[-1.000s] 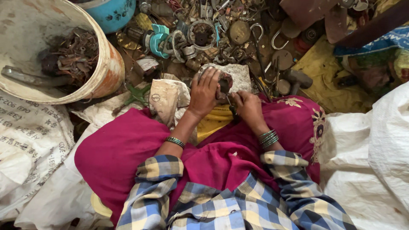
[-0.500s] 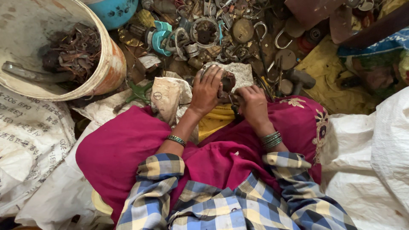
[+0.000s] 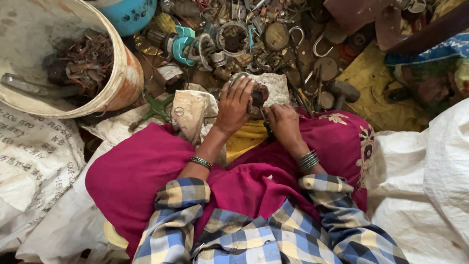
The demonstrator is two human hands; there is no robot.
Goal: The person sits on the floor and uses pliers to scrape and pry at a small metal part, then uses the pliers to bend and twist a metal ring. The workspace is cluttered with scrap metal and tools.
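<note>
Nothing moved: left hand [image 3: 234, 105] still clasps rusty part [image 3: 257, 95].

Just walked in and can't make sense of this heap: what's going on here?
A person in a checked shirt and magenta cloth sits over a pile of scrap metal. The left hand grips a small rusty metal part resting on a pale stone, while the right hand works at it from below with what looks like a thin dark tool, largely hidden. A white bucket with more rusty scrap stands to the left, and white sacks lie around.
</note>
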